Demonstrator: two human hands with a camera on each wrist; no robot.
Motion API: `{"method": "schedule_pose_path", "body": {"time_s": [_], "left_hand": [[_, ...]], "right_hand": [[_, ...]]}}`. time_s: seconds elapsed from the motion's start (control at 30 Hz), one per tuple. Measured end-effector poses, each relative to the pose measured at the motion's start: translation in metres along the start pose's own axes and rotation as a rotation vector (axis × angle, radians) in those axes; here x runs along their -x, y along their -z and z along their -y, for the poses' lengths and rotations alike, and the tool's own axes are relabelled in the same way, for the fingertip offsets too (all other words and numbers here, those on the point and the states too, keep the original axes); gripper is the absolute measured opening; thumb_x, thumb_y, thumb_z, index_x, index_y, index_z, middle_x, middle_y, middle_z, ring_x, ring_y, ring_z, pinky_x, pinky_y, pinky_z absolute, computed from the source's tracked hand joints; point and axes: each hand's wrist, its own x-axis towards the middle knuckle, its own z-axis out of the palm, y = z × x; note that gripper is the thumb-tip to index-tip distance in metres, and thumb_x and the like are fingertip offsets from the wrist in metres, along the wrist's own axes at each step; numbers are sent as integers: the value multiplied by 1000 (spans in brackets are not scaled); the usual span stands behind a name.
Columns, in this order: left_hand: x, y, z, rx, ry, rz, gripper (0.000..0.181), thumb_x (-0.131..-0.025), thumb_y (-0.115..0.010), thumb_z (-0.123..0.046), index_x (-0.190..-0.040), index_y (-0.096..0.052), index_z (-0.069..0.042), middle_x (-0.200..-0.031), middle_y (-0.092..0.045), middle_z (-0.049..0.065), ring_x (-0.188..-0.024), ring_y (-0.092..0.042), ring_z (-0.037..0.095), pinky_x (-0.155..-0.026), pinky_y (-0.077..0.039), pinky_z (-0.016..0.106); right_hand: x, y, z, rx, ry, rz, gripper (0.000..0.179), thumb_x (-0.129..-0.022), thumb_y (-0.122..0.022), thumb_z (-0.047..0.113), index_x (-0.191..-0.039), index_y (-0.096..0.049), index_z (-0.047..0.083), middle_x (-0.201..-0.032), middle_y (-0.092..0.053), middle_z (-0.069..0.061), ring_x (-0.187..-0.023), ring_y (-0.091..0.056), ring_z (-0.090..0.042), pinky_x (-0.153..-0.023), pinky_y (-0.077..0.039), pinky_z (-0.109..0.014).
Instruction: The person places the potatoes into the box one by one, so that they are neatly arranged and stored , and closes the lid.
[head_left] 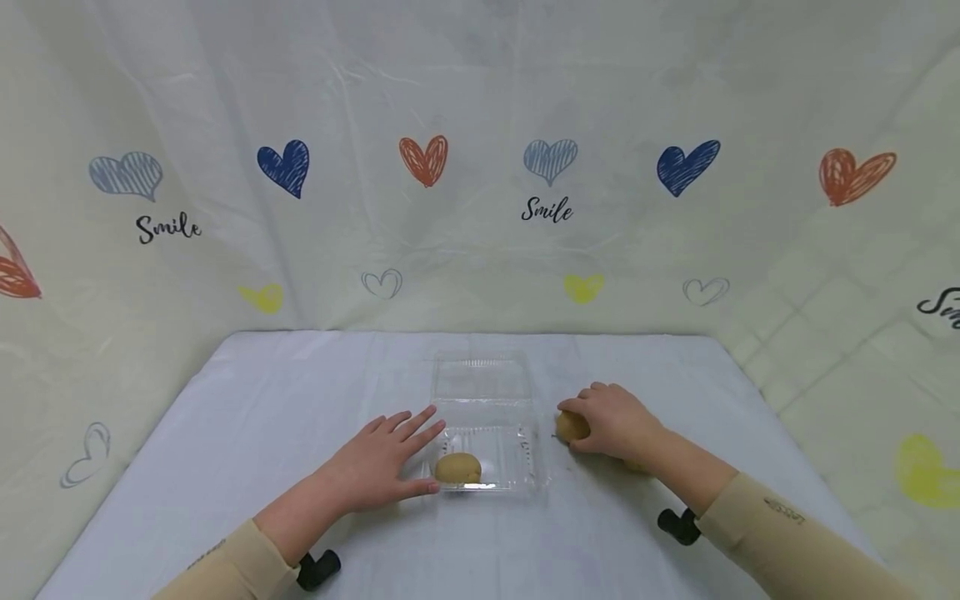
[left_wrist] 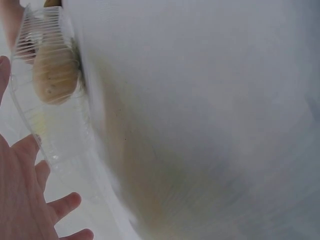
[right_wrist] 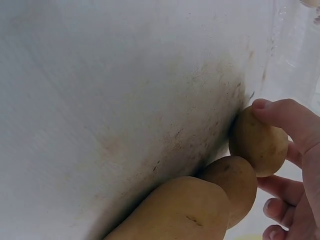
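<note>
A clear plastic clamshell box (head_left: 508,458) stands on the table with its lid folded back away from me. One potato (head_left: 457,469) lies inside at the box's near left. My left hand (head_left: 371,471) spreads its fingers along the box's left side, fingertips right at the rim. To the right of the box, my right hand (head_left: 617,423) grips a second potato (right_wrist: 257,142) between thumb and fingers, low at the tabletop. Two more potatoes, a small one (right_wrist: 231,182) and a larger one (right_wrist: 175,215), sit beside it in the right wrist view; the right arm mostly hides them in the head view.
A white cloth (head_left: 247,408) covers the table, with brownish dirt marks (right_wrist: 175,140) near the potatoes. Behind it hangs a pale backdrop (head_left: 480,92) printed with hearts and "Smile". A black wrist-worn fitting (head_left: 678,527) shows under the right forearm, another (head_left: 318,570) under the left.
</note>
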Motion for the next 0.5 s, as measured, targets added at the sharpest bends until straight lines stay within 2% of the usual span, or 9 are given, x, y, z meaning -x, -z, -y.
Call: {"method": "schedule_pose_path", "body": {"time_s": [0.23,0.5], "left_hand": [[0,2,0,4,-1,4,89,-89,-44,-77,-159,-25,-27,-166,-15,-2,-145,-29,32,-114,-26,56],[0,1,1,-8,-1,2,89,-88,-43,-78,-159,-24,-28,-166,-15,-2,-145,-29,32,-114,-26,55]], "right_hand": [[0,7,-4,-19,22,-69,53,-76,-82,38,-123,-70,18,-99,-66,3,-89,-55,-18,-77,-48,-37],[-2,26,3,-72,39,-94,50,-80,-80,36,-125,-69,19,-100,-66,2,-92,-58,-19,-77,-50,-38]]}}
